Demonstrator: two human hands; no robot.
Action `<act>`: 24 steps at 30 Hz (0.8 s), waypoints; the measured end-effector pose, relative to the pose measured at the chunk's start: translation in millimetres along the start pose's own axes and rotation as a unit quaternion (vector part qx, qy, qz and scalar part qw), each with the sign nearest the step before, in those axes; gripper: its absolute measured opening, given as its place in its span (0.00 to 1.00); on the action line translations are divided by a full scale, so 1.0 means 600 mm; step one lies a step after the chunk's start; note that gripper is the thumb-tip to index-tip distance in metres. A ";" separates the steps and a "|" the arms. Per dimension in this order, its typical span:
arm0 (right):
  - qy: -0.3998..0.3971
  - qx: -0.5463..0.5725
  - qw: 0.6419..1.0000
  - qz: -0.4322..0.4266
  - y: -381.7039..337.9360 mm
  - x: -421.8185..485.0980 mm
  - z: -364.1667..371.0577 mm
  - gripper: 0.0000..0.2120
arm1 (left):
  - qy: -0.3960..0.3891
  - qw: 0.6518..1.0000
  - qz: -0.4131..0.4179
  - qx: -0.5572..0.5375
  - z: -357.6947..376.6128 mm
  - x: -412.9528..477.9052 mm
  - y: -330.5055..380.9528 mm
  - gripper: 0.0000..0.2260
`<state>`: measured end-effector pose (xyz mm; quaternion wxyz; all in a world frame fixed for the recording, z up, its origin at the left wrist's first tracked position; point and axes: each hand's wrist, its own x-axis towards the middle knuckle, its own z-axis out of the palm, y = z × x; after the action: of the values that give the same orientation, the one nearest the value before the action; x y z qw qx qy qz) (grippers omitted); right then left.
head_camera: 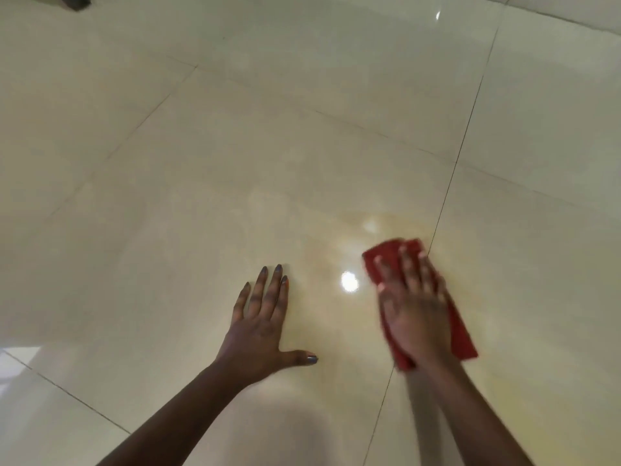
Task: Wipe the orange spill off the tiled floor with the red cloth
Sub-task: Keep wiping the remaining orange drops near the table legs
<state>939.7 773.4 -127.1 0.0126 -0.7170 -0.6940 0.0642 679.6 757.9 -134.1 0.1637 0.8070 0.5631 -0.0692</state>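
My right hand [415,307] lies flat, fingers straight, on the red cloth [462,334] and presses it to the glossy cream tiled floor [235,146]; the hand is motion-blurred. The folded cloth sticks out beyond the fingertips and to the right of the palm, across a grout line. A faint orange-yellow film [386,227] tints the tile just beyond and left of the cloth. My left hand [262,327] rests flat on the floor to the left, fingers spread, thumb pointing right, holding nothing.
Ceiling lights glint off the wet tile as a bright reflection [349,281] between the hands. A dark object's corner [75,0] shows at the top left edge. Grout lines [463,136] run diagonally across the floor.
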 end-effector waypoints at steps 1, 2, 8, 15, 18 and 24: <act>-0.018 -0.002 0.999 0.035 0.009 0.039 -0.008 0.23 | -0.002 1.000 0.000 -0.002 0.001 -0.001 -0.001 0.54; -0.029 0.006 0.998 0.063 0.007 0.081 -0.012 0.23 | -0.003 1.000 -0.001 -0.004 0.001 -0.001 -0.001 0.54; -0.053 0.018 0.995 -0.077 -0.134 0.093 0.019 0.24 | -0.024 1.000 -0.005 0.000 -0.006 0.001 -0.003 0.54; -0.072 0.018 0.990 -0.117 -0.130 0.083 0.013 0.23 | -0.054 0.998 -0.007 -0.012 -0.015 0.009 -0.001 0.60; -0.054 0.037 0.998 0.000 -0.065 0.125 0.001 0.23 | -0.068 0.997 0.014 -0.015 -0.017 0.024 0.007 0.61; -0.011 0.073 0.959 0.275 0.096 -0.009 -0.010 0.24 | -0.092 0.996 0.021 0.003 -0.020 0.026 0.021 0.59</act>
<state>997.8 766.5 -126.7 0.0390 -0.8767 -0.4635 0.1231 695.8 771.9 -124.9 0.2138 0.8094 0.5284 -0.1415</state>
